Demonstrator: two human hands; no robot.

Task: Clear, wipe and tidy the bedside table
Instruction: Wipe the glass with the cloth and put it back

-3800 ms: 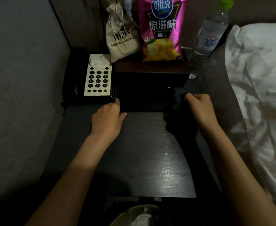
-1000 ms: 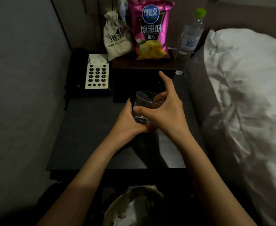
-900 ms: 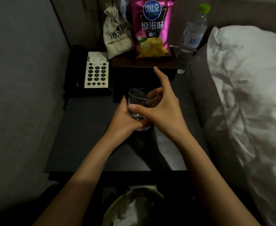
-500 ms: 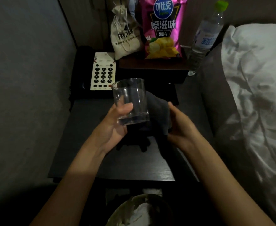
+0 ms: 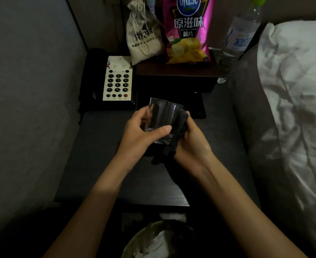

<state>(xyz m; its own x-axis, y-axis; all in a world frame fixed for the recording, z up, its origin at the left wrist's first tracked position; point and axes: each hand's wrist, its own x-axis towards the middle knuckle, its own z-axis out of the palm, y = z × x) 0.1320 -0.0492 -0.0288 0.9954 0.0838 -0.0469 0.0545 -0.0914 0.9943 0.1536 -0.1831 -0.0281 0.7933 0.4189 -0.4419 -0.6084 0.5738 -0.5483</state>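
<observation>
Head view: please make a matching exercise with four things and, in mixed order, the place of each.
Things:
1. glass
2. dark cloth
3. water bottle
4. telephone

Places:
A. far right, next to the bed
B. in the left hand
C. far left of the table
D. in the right hand

Pairs: 1-B, 2-D, 3-A, 4-C

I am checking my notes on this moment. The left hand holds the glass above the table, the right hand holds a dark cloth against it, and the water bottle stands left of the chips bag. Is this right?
Not quite: in the head view the bottle stands right of the chips bag, next to the bed. The rest holds: the left hand holds the glass above the table, and the right hand holds the dark cloth against it.
</observation>
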